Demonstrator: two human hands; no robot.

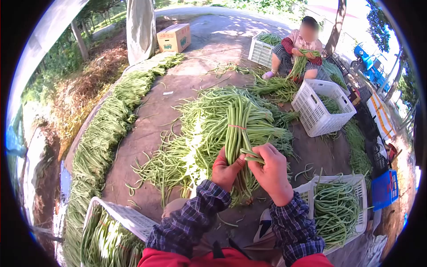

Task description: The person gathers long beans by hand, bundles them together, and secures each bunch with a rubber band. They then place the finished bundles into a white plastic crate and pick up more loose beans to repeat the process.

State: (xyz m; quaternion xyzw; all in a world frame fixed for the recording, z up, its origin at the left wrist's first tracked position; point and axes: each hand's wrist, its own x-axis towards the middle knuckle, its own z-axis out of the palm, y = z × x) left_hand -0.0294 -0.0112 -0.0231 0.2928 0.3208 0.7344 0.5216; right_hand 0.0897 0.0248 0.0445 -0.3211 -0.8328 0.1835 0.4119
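Upright over a big heap of long green beans [200,120] stands a bundle of beans [238,120], with a reddish band around its upper part. My left hand [227,169] is wrapped round the lower part of this bundle. Close beside it on the right, my right hand [269,171] pinches a few bean ends that bend out from the bundle. The bean tails hang below my left hand, partly hidden by both hands.
White crates with beans stand at lower left [129,218], lower right [362,209] and upper right [311,115]. A long row of beans [102,133] lines the left. At the upper right a seated person [304,44] holds beans near another crate [260,52]. A cardboard box [174,38] stands behind.
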